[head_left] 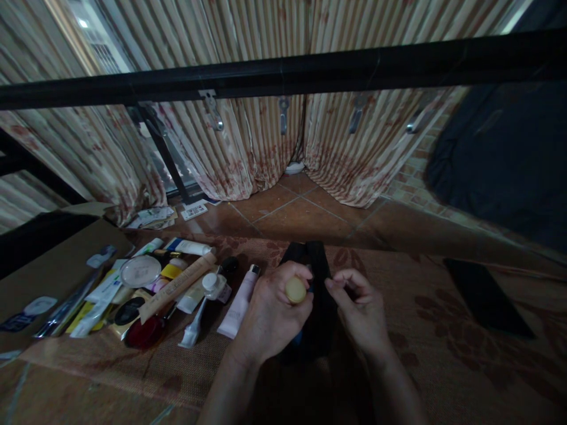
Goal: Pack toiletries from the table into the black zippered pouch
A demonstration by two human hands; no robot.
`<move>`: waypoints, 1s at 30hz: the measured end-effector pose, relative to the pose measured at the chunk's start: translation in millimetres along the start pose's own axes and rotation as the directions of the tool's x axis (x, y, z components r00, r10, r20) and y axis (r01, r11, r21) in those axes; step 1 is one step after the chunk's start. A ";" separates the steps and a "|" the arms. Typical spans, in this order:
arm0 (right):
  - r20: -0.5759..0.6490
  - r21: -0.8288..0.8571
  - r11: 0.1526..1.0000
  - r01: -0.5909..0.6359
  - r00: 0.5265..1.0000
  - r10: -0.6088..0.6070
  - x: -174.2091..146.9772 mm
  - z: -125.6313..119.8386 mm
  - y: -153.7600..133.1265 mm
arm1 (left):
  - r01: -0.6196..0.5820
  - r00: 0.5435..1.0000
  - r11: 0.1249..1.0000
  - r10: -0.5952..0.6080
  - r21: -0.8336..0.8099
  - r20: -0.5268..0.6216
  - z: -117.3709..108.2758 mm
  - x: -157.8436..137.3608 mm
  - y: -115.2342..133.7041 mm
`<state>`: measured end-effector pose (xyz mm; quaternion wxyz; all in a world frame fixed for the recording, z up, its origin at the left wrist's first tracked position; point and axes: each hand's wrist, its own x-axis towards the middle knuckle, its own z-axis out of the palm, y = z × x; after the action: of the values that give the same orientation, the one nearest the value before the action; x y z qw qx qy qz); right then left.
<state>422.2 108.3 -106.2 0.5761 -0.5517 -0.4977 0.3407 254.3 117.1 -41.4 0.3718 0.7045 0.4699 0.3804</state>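
Observation:
My left hand [279, 307] is closed around a small container with a round pale-yellow end [295, 290]; the rest of it is hidden by my fingers. Just to the right, my right hand [361, 304] pinches the edge of a black fabric pouch [322, 313] that lies between both hands. A bit of blue shows beside the pouch under my left hand. Left of that hand lies a pale pink tube [239, 304] with a dark silver cap.
Several cosmetics are heaped at left, among them a round clear compact [140, 270], a white-capped bottle [215, 286] and a red round case [144, 332]. A cardboard box [80, 254] stands behind them. A dark flat tablet-like slab [489, 298] lies right on the patterned cloth [398, 378].

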 end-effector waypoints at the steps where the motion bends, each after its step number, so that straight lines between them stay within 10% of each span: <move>1: -0.003 -0.002 1.000 0.006 1.000 -0.006 0.0 0.0 -0.3 | 0.008 1.000 1.000 -0.008 -0.007 0.000 0.4 -0.2 -0.1; 30: -0.012 0.011 1.000 -0.009 1.000 0.009 -0.3 0.5 1.3 | 0.014 0.991 0.997 -0.024 -0.070 -0.134 -10.3 1.6 -16.1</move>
<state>421.9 108.4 -107.5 0.5806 -0.5528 -0.4897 0.3428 239.5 124.8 -50.8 0.3668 0.6597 0.4872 0.4393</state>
